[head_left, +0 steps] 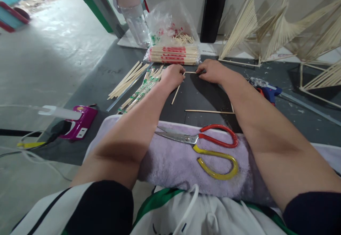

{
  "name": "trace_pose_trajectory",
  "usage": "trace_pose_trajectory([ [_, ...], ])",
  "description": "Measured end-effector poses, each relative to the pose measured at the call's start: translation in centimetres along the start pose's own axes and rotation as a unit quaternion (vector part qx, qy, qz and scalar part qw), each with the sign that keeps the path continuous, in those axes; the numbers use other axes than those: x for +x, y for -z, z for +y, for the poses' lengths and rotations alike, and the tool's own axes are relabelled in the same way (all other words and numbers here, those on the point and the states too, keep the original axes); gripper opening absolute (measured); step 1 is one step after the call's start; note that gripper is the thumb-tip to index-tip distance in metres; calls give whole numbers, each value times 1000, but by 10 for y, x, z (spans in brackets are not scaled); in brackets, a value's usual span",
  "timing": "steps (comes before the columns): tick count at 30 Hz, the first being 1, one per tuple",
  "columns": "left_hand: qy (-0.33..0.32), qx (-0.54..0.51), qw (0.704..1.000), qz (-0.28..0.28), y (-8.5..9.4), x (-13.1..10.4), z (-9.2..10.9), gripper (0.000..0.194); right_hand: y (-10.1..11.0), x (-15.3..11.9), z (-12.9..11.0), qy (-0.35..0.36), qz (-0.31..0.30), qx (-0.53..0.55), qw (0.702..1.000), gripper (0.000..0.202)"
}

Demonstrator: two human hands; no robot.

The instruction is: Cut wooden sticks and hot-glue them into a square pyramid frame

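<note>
My left hand (173, 75) is closed at the left end of a thin wooden stick (190, 72), and my right hand (212, 71) pinches its right end. A second stick (176, 94) slants down from beneath my left fingers; whether the two sticks are joined is hidden. Closer to me, another stick (209, 111) lies across the dark tabletop. It meets a short piece of stick (231, 106) that is mostly hidden behind my right forearm. Scissors (190, 139) with one red and one yellow handle rest on a purple cloth (165, 164) at the table's front.
Loose sticks (128, 80) and plastic-wrapped chopsticks (142, 89) lie left. Behind are a bag of sticks (173, 52), a bottle (133, 18) and a phone (214, 15). Stick frameworks (243, 25) and a blue glue gun (271, 93) stand right; a pink power socket (82, 123) is left.
</note>
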State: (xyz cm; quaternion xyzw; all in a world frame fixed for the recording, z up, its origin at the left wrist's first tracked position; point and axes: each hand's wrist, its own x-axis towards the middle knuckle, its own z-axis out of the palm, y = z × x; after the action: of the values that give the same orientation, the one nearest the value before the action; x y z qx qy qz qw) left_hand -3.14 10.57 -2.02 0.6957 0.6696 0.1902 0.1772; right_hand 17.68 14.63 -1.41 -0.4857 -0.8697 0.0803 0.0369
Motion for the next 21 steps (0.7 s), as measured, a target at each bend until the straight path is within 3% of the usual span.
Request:
trace_pose_trajectory([
  [21, 10, -9, 1000, 5, 0, 0, 1, 34, 1, 0, -1, -12, -8, 0, 1000, 39],
])
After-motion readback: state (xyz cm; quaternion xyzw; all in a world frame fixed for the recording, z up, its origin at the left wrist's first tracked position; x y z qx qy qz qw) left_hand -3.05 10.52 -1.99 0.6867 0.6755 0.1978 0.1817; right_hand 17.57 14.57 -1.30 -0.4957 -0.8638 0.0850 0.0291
